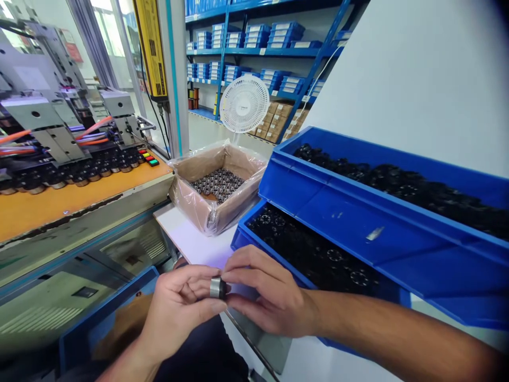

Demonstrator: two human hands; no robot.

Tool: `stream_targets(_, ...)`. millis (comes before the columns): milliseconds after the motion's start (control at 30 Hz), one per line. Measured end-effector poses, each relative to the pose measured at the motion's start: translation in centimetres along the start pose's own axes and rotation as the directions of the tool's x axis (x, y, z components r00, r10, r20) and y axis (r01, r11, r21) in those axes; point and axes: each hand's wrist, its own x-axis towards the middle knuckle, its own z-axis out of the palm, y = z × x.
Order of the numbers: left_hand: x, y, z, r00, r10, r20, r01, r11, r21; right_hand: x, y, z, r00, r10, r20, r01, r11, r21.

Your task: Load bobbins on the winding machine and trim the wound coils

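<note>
A small round part [217, 287], silver metal on its left side and black on its right, is held up between my two hands. My left hand [183, 302] pinches the metal side between thumb and fingers. From the right, the fingertips of my right hand [266, 292] close on the black side. Just beyond my right hand lies a lower blue bin [241, 237] of black parts. A higher blue bin [318, 196], also full of black parts, rests partly over it. Behind my hands, a plastic-lined cardboard box [199, 207] holds many small metal parts.
To the left, an orange-topped machine bench [131, 180] carries rows of dark round parts and coloured buttons. A white fan [244, 103] stands behind the box, before blue shelves [250, 51]. Another blue bin [107, 302] sits low at the left, near my left forearm.
</note>
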Motion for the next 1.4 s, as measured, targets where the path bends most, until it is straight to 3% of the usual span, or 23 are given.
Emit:
stream_targets(300, -0.3, 0.4, 0.0, 0.997, 0.039, -0.071, -0.028, 0.989, 0.144, 0.1, 0.3, -0.3, 0.999, -0.029, 0.032, 0.03, 0.999, -0.034)
stream_targets(600, -0.1, 0.2, 0.1, 0.997, 0.014, -0.081, -0.007, 0.997, 0.077, 0.3, 0.1, -0.4, 0.994, -0.105, 0.032, 0.108, 0.991, -0.083)
stream_targets(767, -0.1, 0.3, 0.1, 0.998, 0.002, -0.068, 0.004, 0.996, 0.091, 0.3, 0.5, -0.6, 0.966, -0.252, 0.06, 0.259, 0.947, -0.192)
stream_targets(900, 0.0, 0.6, 0.0, 0.998, -0.007, -0.056, 0.012, 0.996, 0.083, 0.3, 0.5, -0.8, 0.971, -0.225, 0.079, 0.236, 0.95, -0.204)
stream_targets(1167, -0.3, -0.3, 0.4, 0.994, -0.046, -0.094, 0.05, 0.998, 0.041, 0.7, 0.6, -0.9, 0.935, -0.329, 0.134, 0.354, 0.901, -0.251)
stream_targets(1300, -0.4, -1.8, 1.8, 0.979, 0.059, -0.193, -0.062, 0.998, -0.014, 0.6, 0.5, -0.7, 0.94, -0.321, 0.117, 0.342, 0.893, -0.291)
stream_targets(1400, -0.4, -1.7, 1.8, 0.94, 0.244, -0.239, -0.202, 0.961, 0.189, 0.2, 0.3, -0.7, 0.965, -0.257, 0.056, 0.262, 0.934, -0.242)
